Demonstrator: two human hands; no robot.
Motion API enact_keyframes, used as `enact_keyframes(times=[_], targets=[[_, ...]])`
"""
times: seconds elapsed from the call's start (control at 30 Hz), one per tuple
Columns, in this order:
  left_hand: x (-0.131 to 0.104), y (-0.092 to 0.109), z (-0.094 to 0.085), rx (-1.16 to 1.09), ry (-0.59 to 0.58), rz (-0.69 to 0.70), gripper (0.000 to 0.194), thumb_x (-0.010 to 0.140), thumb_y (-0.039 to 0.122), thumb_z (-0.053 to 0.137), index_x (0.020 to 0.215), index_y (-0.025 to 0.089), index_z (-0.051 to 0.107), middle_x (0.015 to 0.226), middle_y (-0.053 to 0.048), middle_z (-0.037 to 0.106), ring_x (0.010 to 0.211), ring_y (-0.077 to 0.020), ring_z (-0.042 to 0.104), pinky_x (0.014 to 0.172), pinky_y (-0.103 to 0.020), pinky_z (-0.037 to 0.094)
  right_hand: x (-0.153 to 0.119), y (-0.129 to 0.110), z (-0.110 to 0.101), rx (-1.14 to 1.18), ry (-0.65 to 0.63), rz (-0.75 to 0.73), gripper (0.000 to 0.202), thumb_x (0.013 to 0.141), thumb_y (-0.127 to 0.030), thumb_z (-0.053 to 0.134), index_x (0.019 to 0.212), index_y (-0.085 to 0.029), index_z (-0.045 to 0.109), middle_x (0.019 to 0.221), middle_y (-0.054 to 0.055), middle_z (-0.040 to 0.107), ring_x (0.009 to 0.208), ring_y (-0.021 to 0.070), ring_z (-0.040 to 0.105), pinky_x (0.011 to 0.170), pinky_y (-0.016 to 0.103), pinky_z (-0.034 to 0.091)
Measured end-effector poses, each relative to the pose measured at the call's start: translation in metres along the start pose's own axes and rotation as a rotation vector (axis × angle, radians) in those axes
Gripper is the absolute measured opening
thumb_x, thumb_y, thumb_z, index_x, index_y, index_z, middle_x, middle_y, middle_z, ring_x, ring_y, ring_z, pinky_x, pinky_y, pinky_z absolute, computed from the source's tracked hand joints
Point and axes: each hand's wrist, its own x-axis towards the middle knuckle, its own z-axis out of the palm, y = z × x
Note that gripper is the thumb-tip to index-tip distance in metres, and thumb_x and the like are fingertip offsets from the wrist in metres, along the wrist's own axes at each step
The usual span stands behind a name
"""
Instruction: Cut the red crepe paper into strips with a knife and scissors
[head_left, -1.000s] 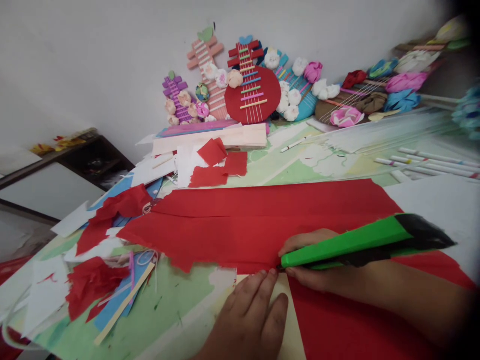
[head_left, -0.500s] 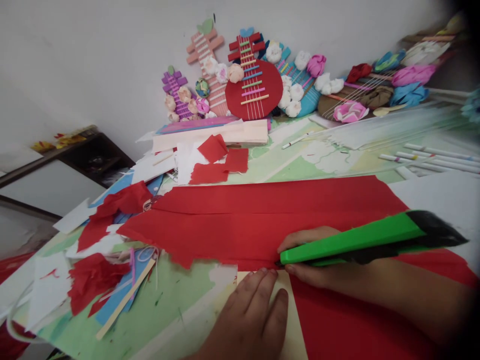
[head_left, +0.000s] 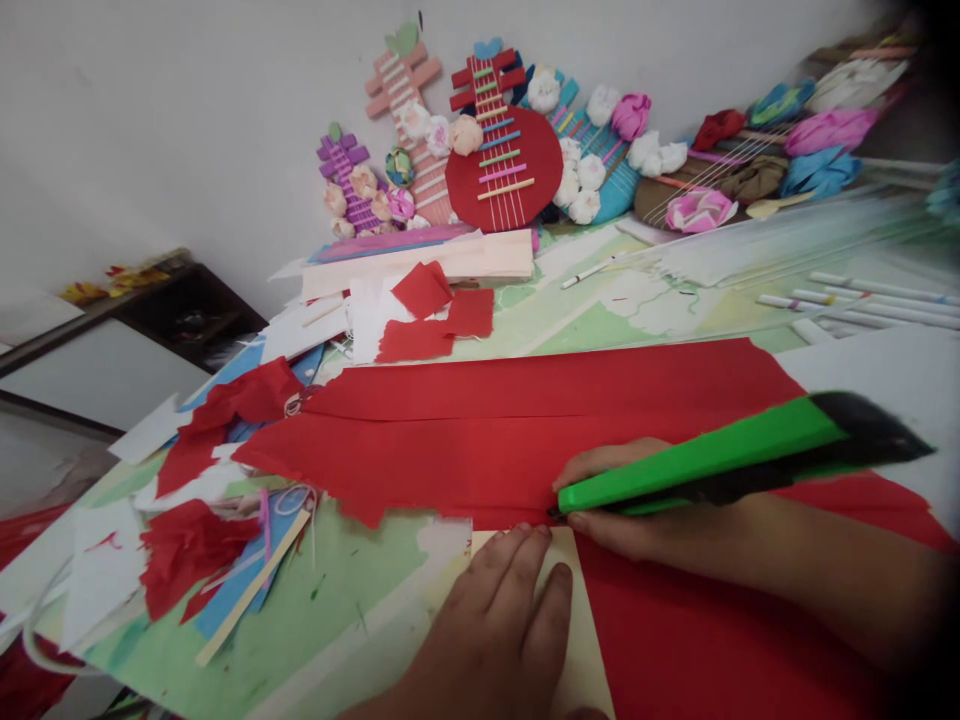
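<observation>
My right hand (head_left: 637,500) is closed around a green box cutter (head_left: 705,455) with a black end. The cutter's tip meets the red crepe paper (head_left: 450,460) close to the top edge of a pale cream card (head_left: 589,640). Flat on that card lies my left hand (head_left: 502,620), fingers stretched out, with fingertips at the card's upper edge beside the cutter tip. The red paper spreads across the table under and beyond both hands, its left edge ragged.
Torn red scraps (head_left: 195,550), blue strips and a wooden stick (head_left: 255,590) lie at the left. Decorated paper lutes (head_left: 504,165) lean against the wall. White pens (head_left: 877,305) rest at the right, and a dark shelf (head_left: 187,320) stands at far left.
The view has shifted slightly, so most things sit a little higher in the picture. Both hands and the cutter keep nearly the same places on the paper and card.
</observation>
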Motion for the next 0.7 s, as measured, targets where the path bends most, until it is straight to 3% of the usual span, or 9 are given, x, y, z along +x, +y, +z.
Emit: enact_keyframes(times=[0.23,0.37,0.57,0.7], targets=[[-0.007,-0.001,0.001,-0.035,-0.063,0.020,0.049,0.090,0.050,0.029,0.103,0.009,0.053,0.101,-0.017,0.062,0.097,-0.0269,0.057,0.083,-0.036,0.046,-0.002,0.002,-0.005,0.013,-0.004,-0.015,0.013,0.083,-0.030,0.050,0.087,-0.021,0.059,0.087,0.000,0.064,0.079,0.0137,0.060,0.071,0.021,0.048],[-0.007,0.000,0.003,-0.029,-0.046,0.013,0.049,0.090,0.050,0.029,0.103,0.009,0.053,0.100,-0.016,0.062,0.097,-0.0263,0.057,0.084,-0.035,0.045,-0.002,0.003,-0.005,0.003,-0.018,-0.010,0.013,0.082,-0.031,0.051,0.085,-0.022,0.060,0.083,-0.002,0.064,0.075,0.0132,0.060,0.067,0.021,0.048],[-0.004,0.001,0.000,-0.025,-0.025,-0.006,0.050,0.091,0.047,0.024,0.100,0.009,0.054,0.098,-0.016,0.063,0.095,-0.0254,0.058,0.082,-0.034,0.045,-0.001,-0.013,-0.014,-0.024,-0.129,0.037,0.012,0.082,-0.027,0.049,0.083,-0.021,0.059,0.080,-0.001,0.063,0.072,0.0125,0.058,0.065,0.020,0.046],[-0.004,0.001,-0.002,-0.038,-0.044,0.001,0.048,0.090,0.047,0.027,0.100,0.009,0.054,0.099,-0.016,0.063,0.097,-0.0262,0.058,0.083,-0.034,0.045,-0.001,-0.012,-0.015,0.008,-0.100,0.042,0.010,0.081,-0.025,0.050,0.081,-0.020,0.059,0.078,-0.002,0.062,0.071,0.0108,0.058,0.064,0.018,0.045]])
